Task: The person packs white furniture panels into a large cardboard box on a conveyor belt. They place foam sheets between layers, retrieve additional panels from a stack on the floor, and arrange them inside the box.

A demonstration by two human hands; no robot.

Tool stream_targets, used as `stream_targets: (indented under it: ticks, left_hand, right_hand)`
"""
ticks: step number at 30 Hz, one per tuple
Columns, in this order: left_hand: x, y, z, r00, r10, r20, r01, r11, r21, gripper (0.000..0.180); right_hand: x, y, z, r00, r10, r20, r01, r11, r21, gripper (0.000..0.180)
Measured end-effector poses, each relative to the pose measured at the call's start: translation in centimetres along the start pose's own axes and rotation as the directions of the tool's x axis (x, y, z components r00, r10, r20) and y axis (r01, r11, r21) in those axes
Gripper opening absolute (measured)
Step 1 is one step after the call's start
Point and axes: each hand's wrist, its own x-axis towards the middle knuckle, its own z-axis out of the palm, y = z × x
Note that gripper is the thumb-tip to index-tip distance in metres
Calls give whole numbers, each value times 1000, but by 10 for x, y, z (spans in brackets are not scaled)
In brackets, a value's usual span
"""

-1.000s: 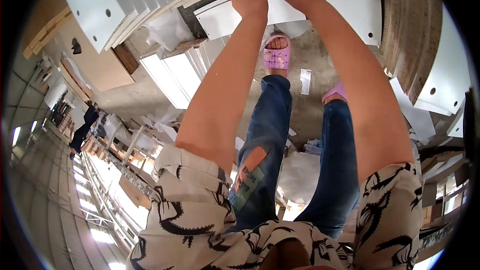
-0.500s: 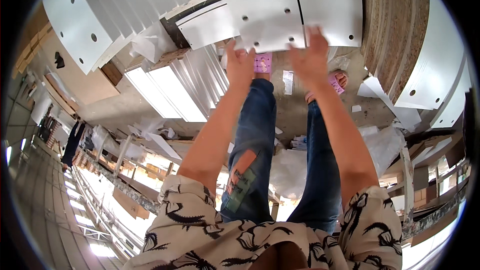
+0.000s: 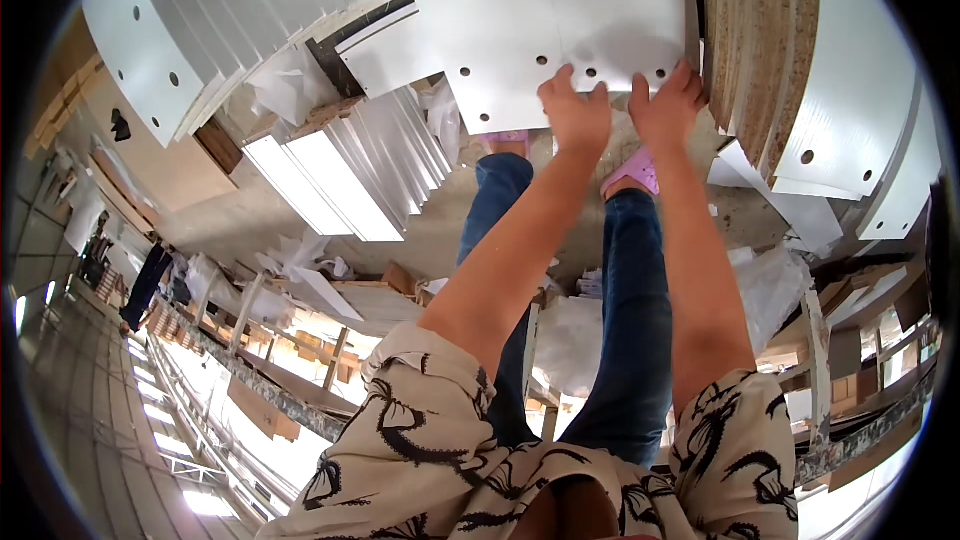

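Two white panels (image 3: 490, 20) with round dark holes lie side by side in front of me, with only a faint seam between them. My left hand (image 3: 578, 118) is at their near edge by the seam, its fingers bent over the edge. To its right, my right hand (image 3: 667, 110) grips the near edge of the right-hand white panel (image 3: 630, 10) close to its corner. Both hands are closed on that panel's edge. The fingertips under it are hidden.
Stacked chipboard-core panels (image 3: 765, 50) rise close on the right. White strips (image 3: 350, 165) stand bundled at left, below more drilled panels (image 3: 150, 50). Plastic wrap (image 3: 770, 290) and offcuts lie about the concrete floor (image 3: 430, 225). A wooden rail (image 3: 275, 385) runs behind me.
Both hands have come down onto the panel edge, the left moving rightward. The dark gap between the two panels has narrowed to a thin seam.
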Motion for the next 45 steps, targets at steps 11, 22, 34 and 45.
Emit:
stream_targets:
  ticks: [11, 22, 34, 45]
  left_hand:
    - [39, -42, -93, 968, -250, 25, 239, 885, -399, 23]
    - [13, 18, -119, 976, -183, -115, 163, 973, -163, 51]
    - [25, -21, -132, 971, 214, -104, -192, 963, 189, 44]
    - [-64, 202, -21, 884, 312, 347, -222, 935, -276, 44]
  right_hand:
    - [-8, 43, -18, 765, 243, 597, -639, 400, 657, 35]
    - [-93, -22, -43, 721, -67, 690, -621, 380, 686, 24]
    - [-81, -32, -116, 988, -152, -9, 129, 804, 580, 30]
    - [-56, 26, -233, 960, -280, -17, 280, 960, 7, 71]
